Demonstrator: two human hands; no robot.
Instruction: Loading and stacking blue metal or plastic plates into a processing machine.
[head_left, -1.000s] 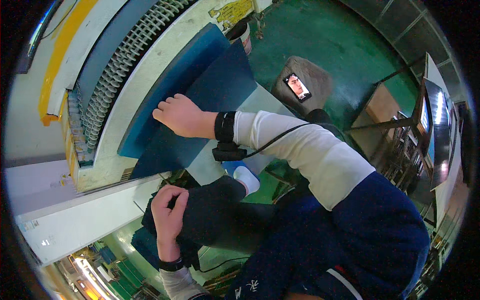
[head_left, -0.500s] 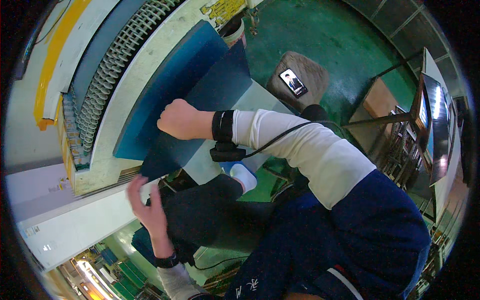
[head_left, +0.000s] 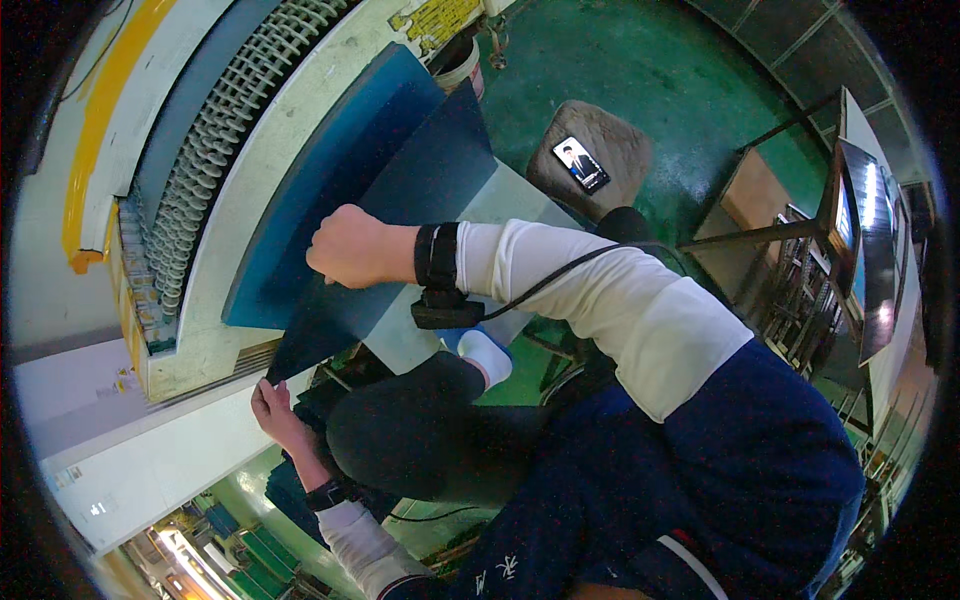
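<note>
The fingers of the left hand (head_left: 283,418), left of the frame and a little below the middle, are pinched together on the lower corner of a dark blue sheet (head_left: 430,160). Those of the right hand (head_left: 350,248), left of centre, are curled into a fist over the sheet; whether they grip anything, I cannot tell. The sheet slants from the upper middle down to the left hand, overlapping a brighter blue board (head_left: 325,180). A pale grey panel (head_left: 505,200) shows beyond the sheet's right edge, and a foot in a white sock (head_left: 485,355) appears near the panel's lower end.

The board lies along the pale edge of a machine (head_left: 212,285) that fills the upper left, with a long row of white rollers (head_left: 235,130) and a yellow strip (head_left: 115,130). A bucket (head_left: 460,75) stands near the board's top end. At the upper right, the green floor (head_left: 640,60) carries a brownish-grey padded stool (head_left: 628,150) with a lit phone (head_left: 580,163) on it. Along the right side stands a metal frame (head_left: 760,235) near a dark shiny panel (head_left: 868,250). A long white surface (head_left: 130,475) crosses the lower left.
</note>
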